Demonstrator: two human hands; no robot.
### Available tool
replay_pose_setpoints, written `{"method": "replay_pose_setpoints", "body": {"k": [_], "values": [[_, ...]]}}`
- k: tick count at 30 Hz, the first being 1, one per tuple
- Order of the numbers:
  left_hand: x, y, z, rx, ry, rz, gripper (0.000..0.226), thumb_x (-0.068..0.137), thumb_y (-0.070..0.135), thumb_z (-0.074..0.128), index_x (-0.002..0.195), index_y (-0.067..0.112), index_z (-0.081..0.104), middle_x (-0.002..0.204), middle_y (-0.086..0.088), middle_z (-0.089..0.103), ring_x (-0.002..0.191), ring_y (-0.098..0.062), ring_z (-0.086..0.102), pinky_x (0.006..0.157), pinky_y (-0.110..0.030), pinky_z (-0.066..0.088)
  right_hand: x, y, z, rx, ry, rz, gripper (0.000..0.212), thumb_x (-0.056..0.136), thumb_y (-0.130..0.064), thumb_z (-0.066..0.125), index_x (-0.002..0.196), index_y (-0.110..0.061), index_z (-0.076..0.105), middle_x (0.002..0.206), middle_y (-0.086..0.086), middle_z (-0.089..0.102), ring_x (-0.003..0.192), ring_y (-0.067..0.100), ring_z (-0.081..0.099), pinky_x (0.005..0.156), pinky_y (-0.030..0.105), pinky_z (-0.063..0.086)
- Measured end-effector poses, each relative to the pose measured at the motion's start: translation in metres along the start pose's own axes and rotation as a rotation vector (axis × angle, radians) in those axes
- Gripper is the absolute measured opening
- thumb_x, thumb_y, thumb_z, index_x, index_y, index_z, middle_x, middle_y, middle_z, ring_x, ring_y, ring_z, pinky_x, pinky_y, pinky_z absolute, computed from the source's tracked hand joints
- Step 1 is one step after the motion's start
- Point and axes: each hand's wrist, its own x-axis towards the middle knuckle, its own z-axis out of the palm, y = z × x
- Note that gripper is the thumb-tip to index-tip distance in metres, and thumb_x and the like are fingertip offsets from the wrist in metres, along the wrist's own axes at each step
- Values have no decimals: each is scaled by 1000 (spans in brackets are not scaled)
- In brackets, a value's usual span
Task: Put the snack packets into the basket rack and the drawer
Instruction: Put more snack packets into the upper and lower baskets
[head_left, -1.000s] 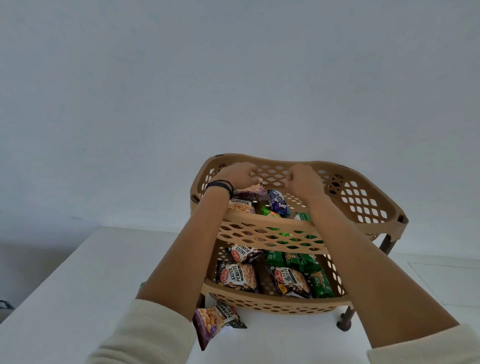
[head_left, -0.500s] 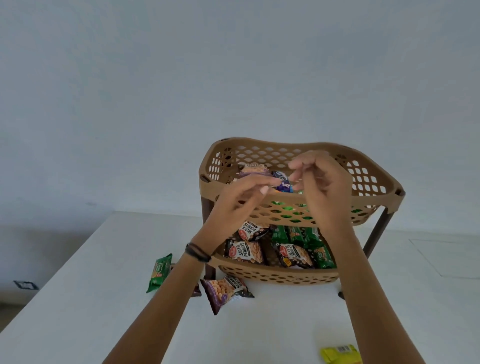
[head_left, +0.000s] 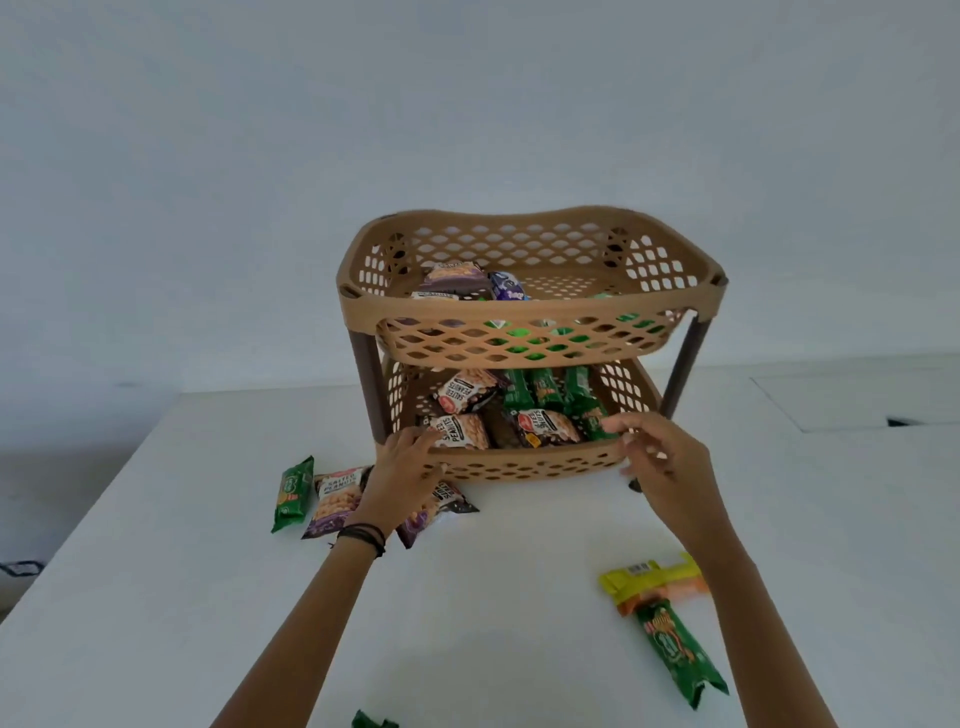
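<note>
A tan two-tier basket rack (head_left: 530, 306) stands on the white table. Its upper basket holds purple, blue and green packets (head_left: 457, 275). Salted peanut and green packets (head_left: 519, 410) fill the lower basket (head_left: 524, 465). My left hand (head_left: 400, 473) hovers at the lower basket's front left rim, fingers apart, holding nothing. Empty too, my right hand (head_left: 657, 457) is at the front right rim with its fingers spread. On the table left of the rack lie a green packet (head_left: 292, 492), a salted peanuts packet (head_left: 335, 501) and a purple packet (head_left: 439, 512) partly under my left wrist.
Near my right forearm lie a yellow packet (head_left: 649, 574), an orange one (head_left: 670, 595) and a long green packet (head_left: 678, 652). A dark green packet corner (head_left: 371, 721) shows at the bottom edge. The table's left edge (head_left: 104, 514) drops to the floor. A pale wall stands behind.
Both hands have come down from the upper basket to the lower basket's front rim, empty. The view has pulled back, showing more packets on the table.
</note>
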Motion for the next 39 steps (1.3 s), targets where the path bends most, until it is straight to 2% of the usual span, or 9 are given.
{"method": "replay_pose_setpoints", "body": {"k": [4,8,11,13,18,23,27,31,39], "values": [[-7,12,1,-86,185,174,24,93,15,51,114,12,61,120,-4,55,111,-21,49,90,-35,47,-27,53,-5,-179,-140,259,28,90,2,50,112,-12,61,112,8,63,92,18,59,75,24,47],[-24,18,8,21,291,267,23,94,22,47,97,12,68,103,-5,67,85,-21,66,65,-32,55,-56,91,-6,-338,-458,507,36,93,-16,52,129,-23,48,130,7,48,116,17,46,95,26,36],[-40,13,18,104,356,250,23,90,22,50,90,11,71,90,-4,72,76,-20,69,60,-27,56,-71,104,-1,-403,-443,574,39,94,-16,50,131,-24,46,137,9,41,126,23,39,103,32,34],[-46,6,28,124,333,233,10,82,10,66,90,10,71,91,-5,73,82,-23,70,67,-32,58,-78,108,4,-479,-409,594,41,94,-13,46,134,-24,44,144,12,33,132,28,32,109,38,31],[-51,-13,46,79,85,71,37,89,22,58,125,11,57,124,-8,61,117,-27,54,95,-40,49,-88,105,11,-612,-464,618,56,87,3,40,138,-23,40,148,11,30,137,28,27,106,35,32],[-50,-18,54,174,79,-3,47,89,36,56,131,15,51,123,-7,59,114,-26,54,96,-40,44,-91,102,14,-666,-516,560,61,80,12,40,131,-20,46,135,5,44,125,22,38,95,30,39],[-48,-14,57,230,15,-89,50,86,44,55,129,19,50,119,-6,52,112,-24,50,93,-37,44,-91,102,16,-771,-583,539,52,85,-2,48,131,-26,44,129,1,49,121,19,42,92,28,40],[-45,-7,59,264,-92,-207,56,86,44,54,136,22,41,124,-10,49,117,-29,49,95,-40,44,-95,101,20,-888,-692,537,39,91,-25,49,130,-27,43,130,2,46,123,22,39,100,34,31],[-46,-8,58,223,-68,-150,47,90,26,47,136,25,37,112,-4,61,107,-23,59,92,-37,45,-106,103,11,-893,-596,482,47,85,-12,50,130,-25,43,119,-1,49,114,18,49,93,30,37]]}}
